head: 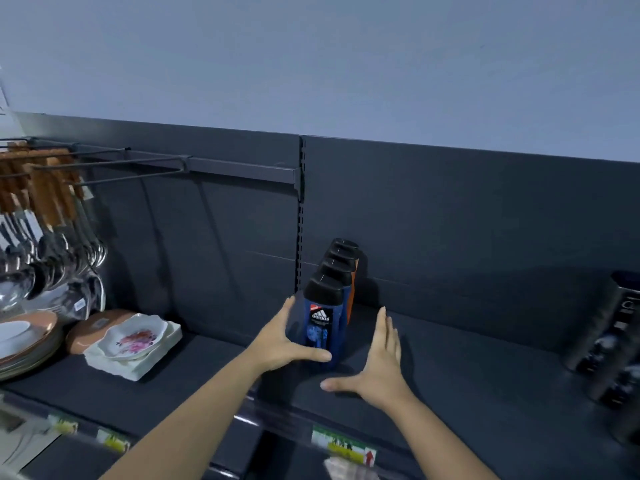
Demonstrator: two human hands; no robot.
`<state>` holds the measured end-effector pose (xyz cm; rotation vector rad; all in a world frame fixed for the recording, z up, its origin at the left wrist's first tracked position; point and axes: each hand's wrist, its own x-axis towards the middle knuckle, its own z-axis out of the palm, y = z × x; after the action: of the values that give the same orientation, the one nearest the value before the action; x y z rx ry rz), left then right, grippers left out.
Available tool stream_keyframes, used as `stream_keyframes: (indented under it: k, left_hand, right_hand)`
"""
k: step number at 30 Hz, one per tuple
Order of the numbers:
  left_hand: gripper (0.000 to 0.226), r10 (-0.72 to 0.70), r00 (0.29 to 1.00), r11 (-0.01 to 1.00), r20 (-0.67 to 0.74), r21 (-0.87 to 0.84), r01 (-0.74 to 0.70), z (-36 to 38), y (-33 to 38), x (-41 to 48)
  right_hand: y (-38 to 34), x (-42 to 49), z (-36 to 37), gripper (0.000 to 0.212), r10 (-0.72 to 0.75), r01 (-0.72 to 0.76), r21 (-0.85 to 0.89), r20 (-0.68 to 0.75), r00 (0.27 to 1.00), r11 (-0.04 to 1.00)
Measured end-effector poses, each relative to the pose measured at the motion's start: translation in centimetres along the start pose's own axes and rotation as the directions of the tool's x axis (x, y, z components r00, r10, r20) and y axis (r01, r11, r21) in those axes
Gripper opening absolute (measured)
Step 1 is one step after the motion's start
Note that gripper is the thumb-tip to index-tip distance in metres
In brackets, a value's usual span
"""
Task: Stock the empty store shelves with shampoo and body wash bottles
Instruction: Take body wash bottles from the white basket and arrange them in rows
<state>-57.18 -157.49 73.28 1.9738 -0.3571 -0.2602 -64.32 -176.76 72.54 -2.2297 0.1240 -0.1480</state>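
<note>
Bottle row [332, 296] right of dishes [133, 339]

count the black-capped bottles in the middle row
4 in one file: front bottle held by the left hand, second, third, fourth rearmost. More may hide.

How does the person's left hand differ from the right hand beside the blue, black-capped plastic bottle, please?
The left hand holds the front blue, black-capped bottle, its thumb wrapped across the lower front; the right hand holds nothing and stands apart from it. The left hand is left of the bottle; the right hand is to its right, fingers straight. Both reach over the dark shelf.
</note>
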Motion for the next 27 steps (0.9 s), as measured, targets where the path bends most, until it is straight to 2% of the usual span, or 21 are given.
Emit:
stream_keyframes:
  k: [2,6,9,11,13,18,23,27]
  left_hand:
    - [0.142,-0.056,0.997,0.991,-0.05,0.116,0.061,-2.2,0.0,-2.6]
    - [0.126,-0.01,0.985,0.936,-0.171,0.346,0.069,-7.6,-1.0,-9.1]
    - [0.113,-0.002,0.963,0.836,-0.269,0.528,0.15,-11.7,-3.2,-14.5]
    - [0.103,-0.04,0.949,0.773,-0.312,0.592,0.227,-14.2,-5.1,-18.2]
    - [0.094,-0.089,0.926,0.73,-0.367,0.608,0.311,-16.4,-7.8,-21.8]
    - [0.084,-0.248,0.818,0.676,-0.52,0.511,0.53,-20.7,-15.1,-28.8]
    - [0.07,-0.371,0.653,0.622,-0.66,0.345,0.703,-22.0,-21.3,-32.1]
    - [0.058,-0.479,0.519,0.554,-0.708,0.215,0.804,-21.7,-26.1,-32.7]
  right_hand:
    - [-1.5,-1.8,0.9,0.16,-0.032,0.029,-0.041,-0.071,0.997,0.999]
    - [-5.9,-4.8,4.7,0.141,-0.137,0.13,-0.045,-0.298,0.945,0.991]
    - [-9.7,-6.8,9.2,0.118,-0.261,0.257,-0.056,-0.318,0.911,0.965]
    - [-11.8,-8.3,13.0,0.105,-0.347,0.339,-0.072,-0.224,0.911,0.938]
    - [-13.4,-9.8,17.2,0.093,-0.401,0.399,-0.045,-0.064,0.914,0.916]
    - [-16.1,-11.9,26.7,0.067,-0.405,0.419,0.022,0.31,0.86,0.908]
    - [-17.1,-11.2,34.7,0.052,-0.376,0.459,0.006,0.585,0.719,0.888]
    - [-17.0,-9.5,41.1,0.048,-0.189,0.426,-0.079,0.813,0.551,0.901]
